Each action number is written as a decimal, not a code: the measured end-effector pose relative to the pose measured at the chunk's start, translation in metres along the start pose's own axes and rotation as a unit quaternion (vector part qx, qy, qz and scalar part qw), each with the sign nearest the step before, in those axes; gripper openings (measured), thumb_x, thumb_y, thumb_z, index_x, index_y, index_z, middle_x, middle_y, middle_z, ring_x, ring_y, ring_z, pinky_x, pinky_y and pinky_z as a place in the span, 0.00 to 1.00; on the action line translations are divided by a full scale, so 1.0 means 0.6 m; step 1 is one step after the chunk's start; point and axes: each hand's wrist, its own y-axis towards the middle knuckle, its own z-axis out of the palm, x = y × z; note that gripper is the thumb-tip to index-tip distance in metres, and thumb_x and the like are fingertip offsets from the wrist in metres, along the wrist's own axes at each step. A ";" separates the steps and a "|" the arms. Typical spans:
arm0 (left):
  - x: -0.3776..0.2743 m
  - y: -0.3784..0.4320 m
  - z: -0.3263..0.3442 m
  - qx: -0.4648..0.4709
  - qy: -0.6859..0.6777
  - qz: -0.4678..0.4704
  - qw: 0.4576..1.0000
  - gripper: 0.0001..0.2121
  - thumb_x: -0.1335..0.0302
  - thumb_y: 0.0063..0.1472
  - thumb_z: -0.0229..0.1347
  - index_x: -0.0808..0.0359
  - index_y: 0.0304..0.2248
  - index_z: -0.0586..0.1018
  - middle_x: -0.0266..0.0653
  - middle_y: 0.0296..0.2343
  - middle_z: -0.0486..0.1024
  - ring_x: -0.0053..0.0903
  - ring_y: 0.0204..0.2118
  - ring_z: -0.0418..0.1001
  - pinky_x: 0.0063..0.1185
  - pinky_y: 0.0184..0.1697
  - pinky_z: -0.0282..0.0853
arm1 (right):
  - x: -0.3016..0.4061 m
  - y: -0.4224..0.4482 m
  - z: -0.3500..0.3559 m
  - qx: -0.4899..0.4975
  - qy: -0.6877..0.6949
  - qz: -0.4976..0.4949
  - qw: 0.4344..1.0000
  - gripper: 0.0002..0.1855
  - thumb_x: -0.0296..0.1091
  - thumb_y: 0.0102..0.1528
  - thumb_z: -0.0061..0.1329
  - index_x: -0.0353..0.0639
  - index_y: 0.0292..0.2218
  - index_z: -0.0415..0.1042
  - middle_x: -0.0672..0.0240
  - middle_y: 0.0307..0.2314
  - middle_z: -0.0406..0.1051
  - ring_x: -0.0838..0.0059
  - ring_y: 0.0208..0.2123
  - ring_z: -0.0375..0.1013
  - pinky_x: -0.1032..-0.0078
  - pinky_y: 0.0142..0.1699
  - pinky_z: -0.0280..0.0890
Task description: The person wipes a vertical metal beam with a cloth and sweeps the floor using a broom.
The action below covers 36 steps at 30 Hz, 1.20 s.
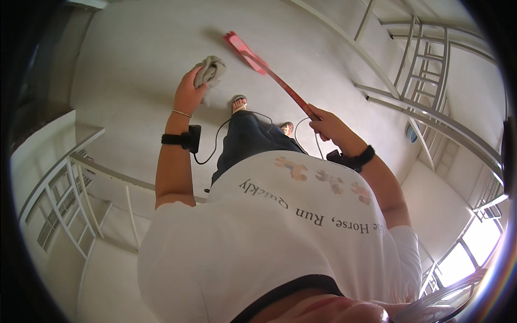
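Observation:
My left hand (188, 92) grips a crumpled grey-beige cloth (211, 69), held out in front of me above the floor. The cloth is bunched up, and its lower end is blurred. In my right hand (329, 124) is the red handle (288, 91) of a long-handled floor-cleaning tool. The handle slants away to the upper left and ends in a pink-red head (244, 53). Blur leaves it unclear whether this head is a broom or a squeegee, and I cannot tell if it touches the floor.
Pale floor (145, 48) spreads before my sandalled feet (239, 103). Metal bunk-bed frames with a ladder (428, 72) line the right; another metal frame (117, 173) stands at the left. Black cables (214, 141) hang from the wrist devices. A blue container (412, 132) sits beyond the right-hand frame.

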 end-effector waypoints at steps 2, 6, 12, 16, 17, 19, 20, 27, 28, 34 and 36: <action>-0.053 0.005 -0.009 0.012 -0.011 0.048 0.999 0.23 0.74 0.45 0.52 0.62 0.44 0.65 0.47 0.38 0.66 0.38 0.40 0.64 0.26 0.42 0.61 | 0.018 0.029 0.005 0.024 0.029 -0.023 0.999 0.27 0.24 0.47 0.40 0.42 0.50 0.54 0.74 0.16 0.57 0.87 0.12 0.52 0.88 0.15 0.48; -0.233 0.019 -0.074 0.125 0.130 0.134 0.974 0.26 0.78 0.40 0.53 0.58 0.44 0.65 0.44 0.32 0.68 0.37 0.31 0.68 0.27 0.32 0.65 | 0.036 0.061 0.007 0.055 0.143 -0.030 0.988 0.29 0.24 0.47 0.42 0.46 0.52 0.52 0.75 0.17 0.58 0.89 0.12 0.51 0.91 0.14 0.45; -0.430 0.013 -0.116 0.084 0.035 0.496 0.863 0.15 0.61 0.45 0.54 0.40 0.36 0.72 0.32 0.17 0.58 0.24 0.17 0.58 0.20 0.18 0.52 | 0.033 0.048 0.008 0.036 0.096 -0.010 0.995 0.28 0.27 0.45 0.43 0.43 0.49 0.56 0.74 0.13 0.59 0.88 0.08 0.51 0.89 0.12 0.45; -0.471 0.003 -0.123 0.116 -0.012 0.578 0.808 0.16 0.62 0.45 0.54 0.43 0.37 0.72 0.33 0.17 0.59 0.24 0.18 0.58 0.20 0.18 0.53 | 0.008 0.049 0.001 0.012 0.070 0.002 0.997 0.27 0.27 0.45 0.43 0.43 0.49 0.56 0.74 0.13 0.58 0.88 0.08 0.51 0.88 0.12 0.45; -0.475 0.003 -0.122 0.120 -0.019 0.589 0.799 0.16 0.63 0.45 0.54 0.43 0.37 0.72 0.33 0.18 0.60 0.24 0.18 0.58 0.20 0.19 0.53 | -0.002 0.048 -0.005 0.000 0.067 0.008 0.998 0.27 0.27 0.45 0.43 0.43 0.49 0.56 0.74 0.13 0.58 0.88 0.08 0.51 0.88 0.11 0.45; -0.481 0.009 -0.119 0.131 -0.024 0.603 0.787 0.16 0.63 0.45 0.54 0.45 0.37 0.71 0.33 0.18 0.60 0.25 0.18 0.59 0.19 0.19 0.53 | -0.032 0.040 -0.021 -0.024 0.064 0.022 0.997 0.27 0.27 0.45 0.42 0.43 0.49 0.56 0.74 0.13 0.58 0.88 0.08 0.51 0.88 0.11 0.45; -0.486 0.012 -0.116 0.137 -0.026 0.609 0.781 0.16 0.63 0.44 0.54 0.46 0.37 0.71 0.33 0.18 0.60 0.25 0.18 0.59 0.19 0.19 0.53 | -0.050 0.035 -0.028 -0.038 0.065 0.031 0.997 0.27 0.27 0.45 0.42 0.43 0.49 0.56 0.74 0.12 0.58 0.88 0.08 0.51 0.88 0.11 0.45; -0.509 0.036 -0.088 0.146 -0.054 0.633 0.759 0.18 0.65 0.44 0.54 0.51 0.38 0.71 0.34 0.19 0.62 0.25 0.19 0.60 0.19 0.21 0.55 | -0.196 -0.012 -0.117 -0.170 0.073 0.104 0.977 0.26 0.28 0.45 0.42 0.43 0.48 0.57 0.74 0.12 0.58 0.88 0.08 0.51 0.88 0.11 0.45; -0.514 0.037 -0.084 0.147 -0.050 0.633 0.758 0.18 0.65 0.44 0.54 0.52 0.39 0.70 0.34 0.19 0.62 0.25 0.19 0.60 0.19 0.21 0.55 | -0.218 -0.017 -0.132 -0.187 0.076 0.111 0.973 0.26 0.28 0.45 0.42 0.43 0.48 0.57 0.74 0.12 0.58 0.88 0.08 0.51 0.88 0.11 0.45; -0.548 0.056 -0.048 0.153 -0.031 0.628 0.762 0.19 0.66 0.44 0.53 0.56 0.39 0.70 0.34 0.19 0.63 0.25 0.19 0.60 0.19 0.22 0.56 | -0.342 -0.045 -0.252 -0.304 0.111 0.137 0.936 0.25 0.28 0.45 0.42 0.43 0.47 0.58 0.75 0.12 0.58 0.88 0.07 0.51 0.88 0.10 0.45; -0.562 0.065 -0.035 0.144 -0.014 0.620 0.771 0.20 0.67 0.44 0.53 0.57 0.40 0.70 0.35 0.20 0.64 0.25 0.19 0.61 0.19 0.23 0.56 | -0.370 -0.048 -0.302 -0.334 0.120 0.130 0.926 0.25 0.28 0.45 0.42 0.43 0.47 0.58 0.75 0.11 0.58 0.88 0.07 0.51 0.88 0.10 0.45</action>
